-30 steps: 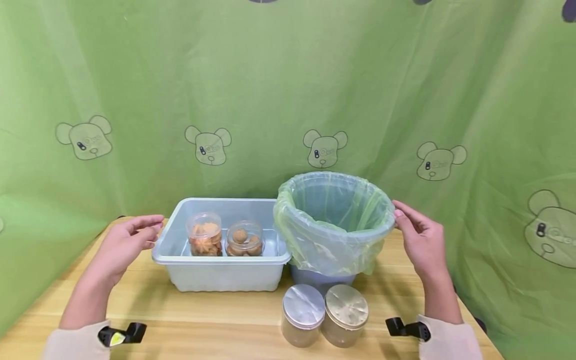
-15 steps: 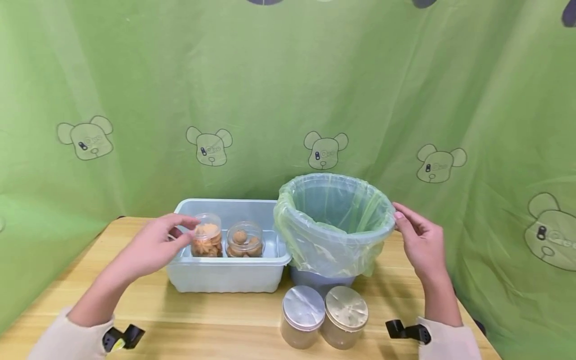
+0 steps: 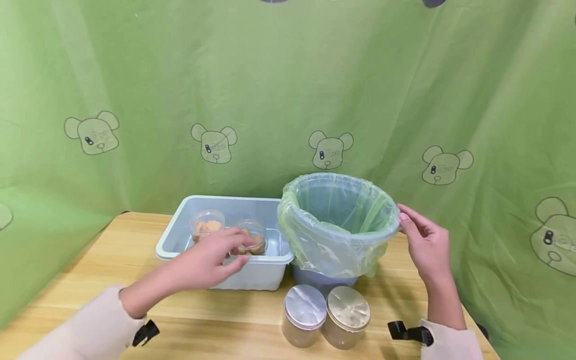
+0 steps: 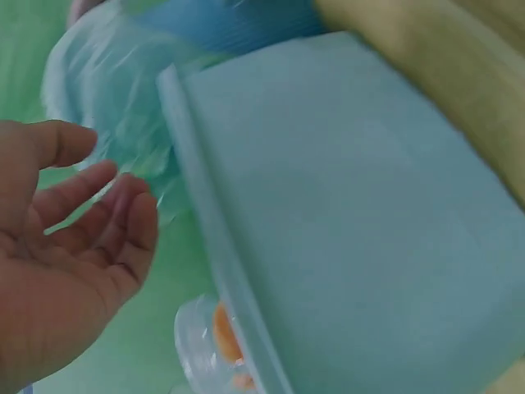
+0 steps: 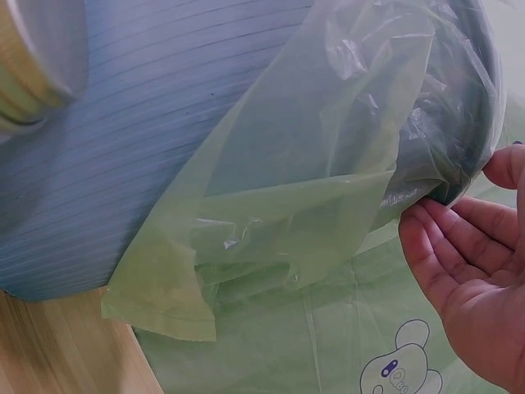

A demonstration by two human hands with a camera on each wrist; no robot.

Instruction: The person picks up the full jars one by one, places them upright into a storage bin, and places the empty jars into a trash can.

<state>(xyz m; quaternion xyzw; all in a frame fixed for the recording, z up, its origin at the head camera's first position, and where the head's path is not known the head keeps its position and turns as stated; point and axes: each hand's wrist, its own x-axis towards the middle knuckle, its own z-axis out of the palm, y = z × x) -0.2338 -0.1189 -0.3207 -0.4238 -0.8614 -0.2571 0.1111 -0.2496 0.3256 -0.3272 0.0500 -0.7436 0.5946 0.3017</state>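
My right hand [image 3: 427,247] pinches the right side of the rim of a blue trash bin [image 3: 317,281], thumb on one side and fingers on the other in the right wrist view. A thin green bin liner [image 3: 333,255] lies folded over that rim, caught in the pinch. My left hand [image 3: 204,262], fingers loosely bent and holding nothing, hovers over the front edge of a light blue plastic basin [image 3: 243,199]. Behind the hand, inside the basin, stand a clear jar of orange snacks [image 3: 208,221], partly hidden, and a clear jar of round brown cookies [image 3: 259,242].
Two clear jars with metallic tops, a silver one [image 3: 305,315] and a golden one [image 3: 346,315], stand side by side before the bin. Everything rests on a wooden table [image 3: 225,320]. A green curtain [image 3: 270,75] hangs close behind.
My left hand has moved right, from beside the basin's left end, past the orange snacks, to before the brown cookies. The right hand stays at the bin's rim.
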